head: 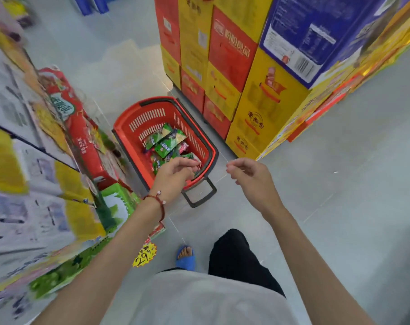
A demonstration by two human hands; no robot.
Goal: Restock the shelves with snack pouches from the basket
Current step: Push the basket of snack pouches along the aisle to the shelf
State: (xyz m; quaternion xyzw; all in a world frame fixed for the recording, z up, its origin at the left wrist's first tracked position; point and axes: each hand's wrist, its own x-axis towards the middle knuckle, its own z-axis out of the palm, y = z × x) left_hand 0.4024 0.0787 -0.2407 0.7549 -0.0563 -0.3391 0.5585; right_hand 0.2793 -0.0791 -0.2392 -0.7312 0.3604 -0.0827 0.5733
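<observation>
Head view: the only view here; its left side is smeared by motion.
Basket: the red basket (147, 118) stands on the floor (340, 184), just off centre toward 10 o'clock, with its dark handle (200, 192) at its 5 o'clock corner.
Snack pouches: the snack pouches (166, 143), mostly green with some pink, lie loose in the basket's bottom.
Left hand: the left hand (175, 172) is over the near rim with its fingers curled down onto the heap. I cannot tell whether they already pinch a pouch.
Right hand: the right hand (248, 177), at the basket's 3 o'clock, is loosely curled and grasps nothing.
Shelves: the shelves (23, 174) run along the 9 o'clock edge.
Step in hand: probably picking a pouch.
Doing it well: take pouches of one colour by a flat edge, gather several and pass them to the free hand. Then set them face-out on the matching shelf row.
Writing: "老面包" is printed on the yellow cartons (258, 109) at 1 o'clock. "29.9" shows on the yellow price tag (144, 254) at 7 o'clock. The pouch print is too blurred to read.
</observation>
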